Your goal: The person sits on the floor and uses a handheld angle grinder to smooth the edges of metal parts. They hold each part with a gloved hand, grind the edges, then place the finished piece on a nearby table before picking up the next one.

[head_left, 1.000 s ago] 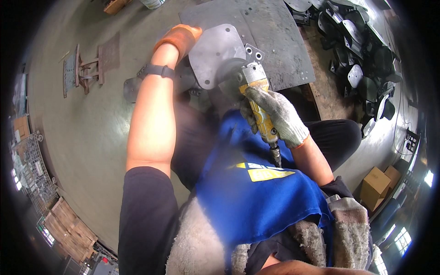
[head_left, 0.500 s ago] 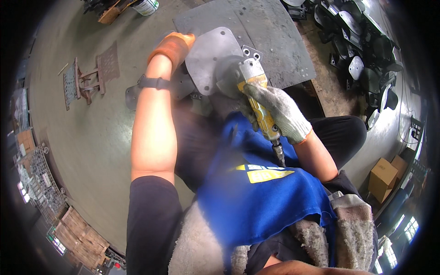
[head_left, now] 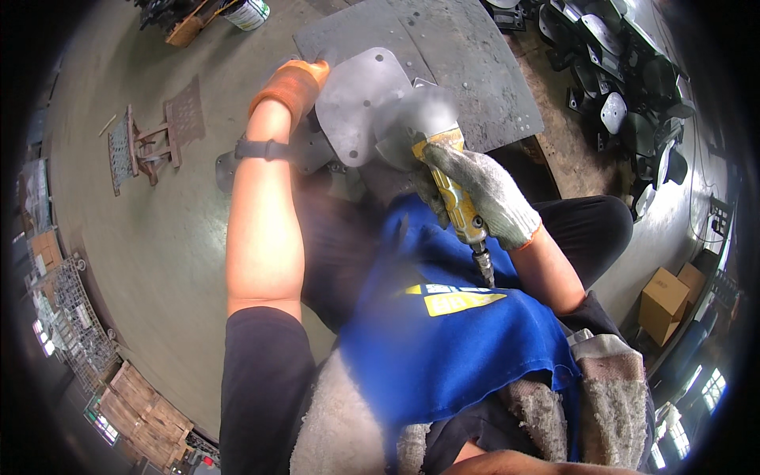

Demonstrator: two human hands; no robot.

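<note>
Blue apron (head_left: pixel 475 364) covers the lap nearest the camera. Just beyond it, the gloved right hand (head_left: pixel 484 186) is wrapped around a yellow grinder (head_left: pixel 453 190), its hose end toward the lap. The grinder's disc (head_left: pixel 389 125) overlaps the right side of a grey metal plate (head_left: pixel 348 85) with holes; a pale blur hides the tool's head, so I cannot tell whether disc and plate touch. At the plate's far left edge, the orange-gloved left hand (head_left: pixel 291 89) is curled; whether it pinches or only presses, I cannot tell. Work on this plate looks under way, not finished: the plate is under the tool at the left edge of a dark metal sheet (head_left: pixel 495 87). What remains on its surface is unclear. Far right lies a pile of metal parts (head_left: pixel 633 87), whether finished or waiting I cannot tell.
</note>
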